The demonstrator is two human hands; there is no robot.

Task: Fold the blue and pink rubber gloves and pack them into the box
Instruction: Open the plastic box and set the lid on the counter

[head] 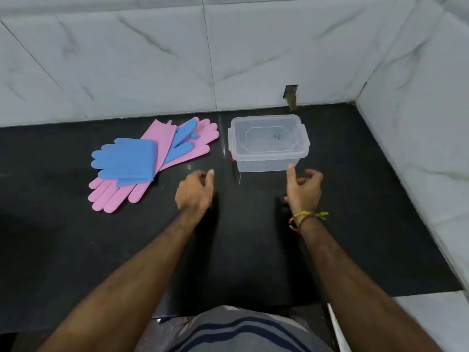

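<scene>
Left hand (195,192) over black counter (76,250), fingers loosely curled, holding nothing. Right hand (303,189) loosely curled, thumb at near wall of clear box (268,144), empty, 12 o'clock. Pink gloves (149,174) at 10 o'clock, folded blue glove (125,160) on top, second blue glove (181,141) beside.

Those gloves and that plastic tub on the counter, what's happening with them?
A person is packing rubber gloves into a box, and none are in yet. The pink gloves and blue gloves lie in a pile on the black counter, one blue glove already folded over. The clear box stands open and empty beside the pile. The left hand and right hand hover in front of them, fingers loosely curled, holding nothing. The right hand's thumb is close to the box.
</scene>
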